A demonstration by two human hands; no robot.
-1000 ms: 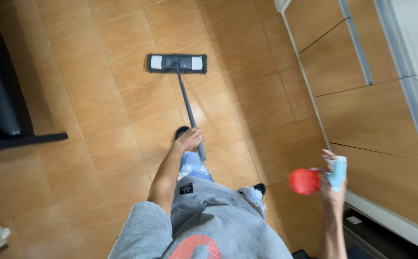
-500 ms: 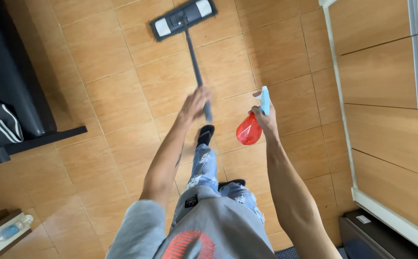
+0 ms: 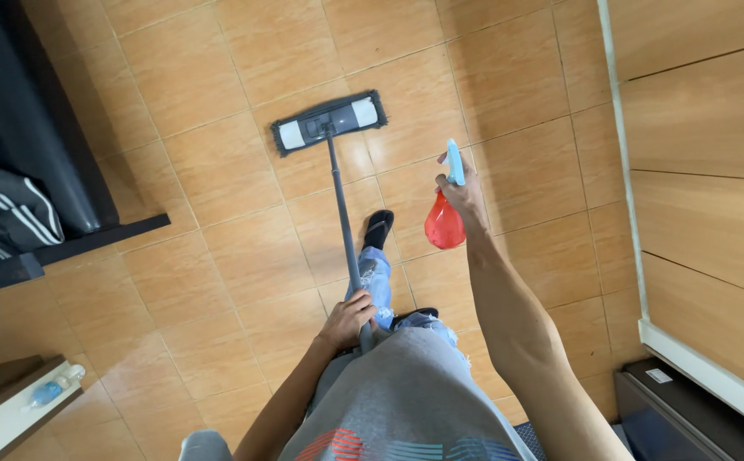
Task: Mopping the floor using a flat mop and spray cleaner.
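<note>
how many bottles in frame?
2. A red spray bottle with a blue trigger, held in the right hand above the tiled floor. A small blue bottle lies on the white ledge at lower left. Others may be out of view.

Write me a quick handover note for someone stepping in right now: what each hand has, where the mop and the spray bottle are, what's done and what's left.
Left hand: gripped around the grey pole of the flat mop, low near the body.
Right hand: raised out front, holding the red spray bottle with a light blue trigger head, nozzle towards the floor ahead.
Mop head: flat on the orange tiled floor, ahead of the feet, beside a glossy patch of tile.
Done: cannot tell how much floor is already mopped.
Left: probably spray the tiles ahead, then push the mop over them.
</note>
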